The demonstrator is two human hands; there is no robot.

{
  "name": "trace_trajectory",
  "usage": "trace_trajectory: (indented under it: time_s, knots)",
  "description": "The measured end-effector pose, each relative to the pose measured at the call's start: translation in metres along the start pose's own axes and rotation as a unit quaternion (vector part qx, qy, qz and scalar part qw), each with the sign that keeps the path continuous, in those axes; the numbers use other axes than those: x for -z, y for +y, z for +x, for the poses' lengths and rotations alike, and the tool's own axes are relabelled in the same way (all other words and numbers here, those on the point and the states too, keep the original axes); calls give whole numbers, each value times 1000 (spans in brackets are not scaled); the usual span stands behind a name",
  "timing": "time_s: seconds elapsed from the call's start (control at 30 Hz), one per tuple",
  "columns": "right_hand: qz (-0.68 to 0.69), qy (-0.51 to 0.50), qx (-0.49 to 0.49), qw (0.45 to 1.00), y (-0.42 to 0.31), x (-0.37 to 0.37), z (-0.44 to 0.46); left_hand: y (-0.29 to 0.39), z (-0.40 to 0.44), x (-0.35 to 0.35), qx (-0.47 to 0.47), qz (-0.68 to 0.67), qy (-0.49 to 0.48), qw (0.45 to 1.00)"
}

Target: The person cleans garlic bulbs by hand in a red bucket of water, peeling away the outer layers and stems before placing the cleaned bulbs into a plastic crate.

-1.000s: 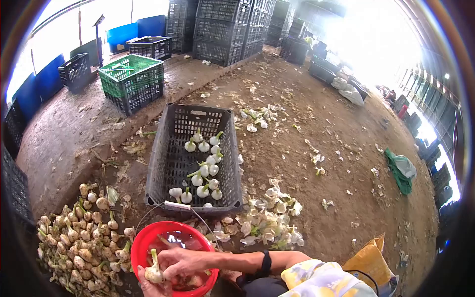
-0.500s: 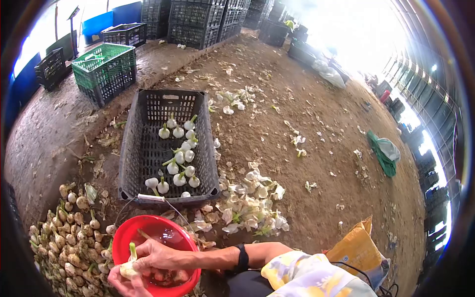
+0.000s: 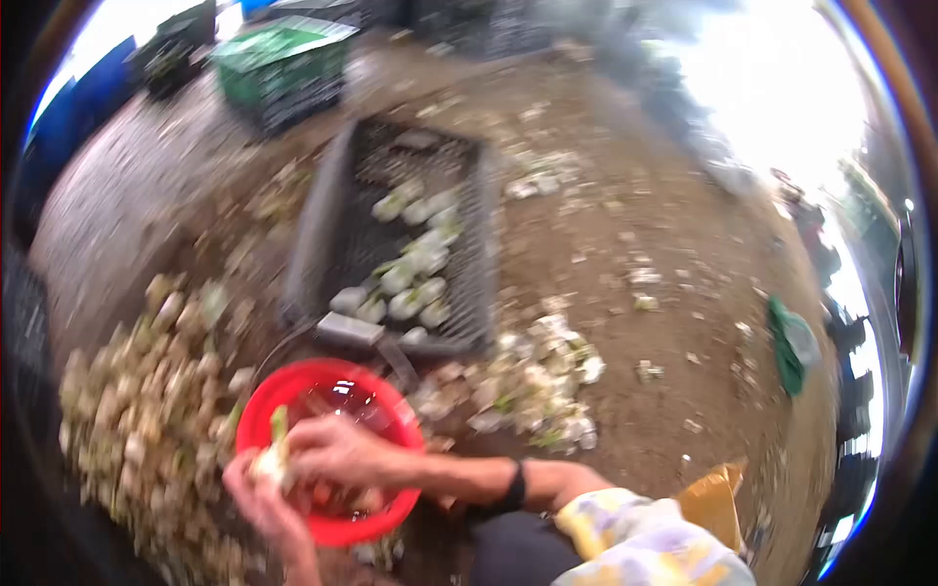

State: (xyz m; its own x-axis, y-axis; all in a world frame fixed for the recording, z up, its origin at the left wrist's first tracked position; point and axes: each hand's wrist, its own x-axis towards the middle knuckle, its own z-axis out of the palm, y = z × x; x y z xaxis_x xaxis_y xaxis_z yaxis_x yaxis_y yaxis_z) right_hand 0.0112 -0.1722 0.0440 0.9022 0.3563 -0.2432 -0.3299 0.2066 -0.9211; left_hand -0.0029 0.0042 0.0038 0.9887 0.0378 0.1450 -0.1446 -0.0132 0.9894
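A garlic bulb [image 3: 268,463] with a short green stem is held over the red bucket [image 3: 264,391], between my two hands. My left hand [image 3: 264,503] is closed around the bulb from below. At the base of its stem, my right hand [image 3: 342,450] pinches it from the right side. Motion blur softens the fingers. Water and several brownish bulbs show inside the bucket. Beyond it, a black crate [image 3: 327,230] holds several peeled white bulbs [image 3: 401,278]. Left of the bucket lies a large heap of unpeeled garlic [image 3: 147,410].
Peeled skins [image 3: 542,381] are piled right of the crate, with more scattered over the dirt floor. A green crate [image 3: 283,73] stands at the back left. A green cloth or bag [image 3: 785,347] lies at the right, and a yellow sack [image 3: 711,503] is beside my sleeve.
The view has shifted and blurred, so the crate and bucket appear farther right, and higher. Both hands still hold the garlic bulb over the bucket.
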Motion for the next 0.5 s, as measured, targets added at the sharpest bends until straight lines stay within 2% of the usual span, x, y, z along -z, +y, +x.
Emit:
trace_trajectory:
  time_s: [0.03,0.07,0.17,0.23,0.27,0.3,0.4,0.47,0.5]
  knots:
    - [-29,40,-22,999,-8,-4,-3,11,2,-10,18,39,31,999]
    - [-61,44,-25,997,5,-3,4,5,2,-4,-4,64,23,998]
    - [28,60,-14,998,10,-4,7,4,-2,-3,94,-83,31,992]
    - [48,36,-39,997,3,-3,5,18,-1,-10,94,-113,24,989]
    - [16,44,-66,997,-4,-5,4,16,-2,-10,96,-116,26,988]
    - [15,46,-34,998,1,-6,6,16,-3,-10,97,-120,20,988]
    - [9,63,-26,998,5,-11,8,10,-4,-12,69,-86,38,993]
    - [-8,80,24,996,13,-9,10,10,-6,-9,151,-153,8,977]
    - [-8,80,23,996,12,-8,10,9,-4,-7,152,-154,8,976]
